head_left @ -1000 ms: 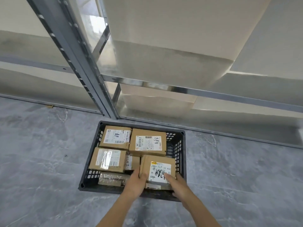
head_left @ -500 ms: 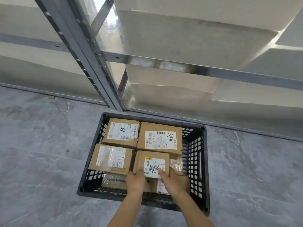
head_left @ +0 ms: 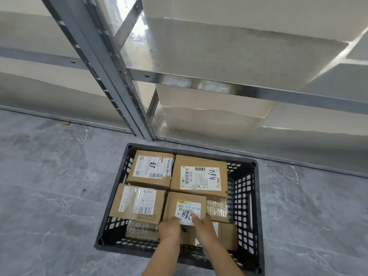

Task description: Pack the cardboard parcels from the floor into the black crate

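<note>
1. Seven parcels at least show in the crate (head_left: 245,196). Three lie flat on the upper layer, beyond the hands and to their left, among them the A68 parcel (head_left: 199,176) straight ahead of the fingertips.
2. One more, the held parcel (head_left: 185,206), sits on that upper layer between the two hands. Its far edge is close against the A68 parcel.
3. Below the hands, three lower parcels show in part. One is a taped parcel (head_left: 217,210) just right of the right hand, and the others lie under the wrists.
4. Packing looks nearly done. The grey floor (head_left: 49,196) on either side of the arms shows no parcel, though what lies behind the person cannot be seen.
5. What is left, by this view, is to seat the held parcel level and let go.
6. The left hand (head_left: 169,230) grips the parcel's near left corner, knuckles up and fingers curled under the edge.
7. The right hand (head_left: 203,226) grips the near right edge, with its thumb pressed on the white label.
8. Both forearms reach in over the crate's near rim, wrists close together and angled down into it.
</note>
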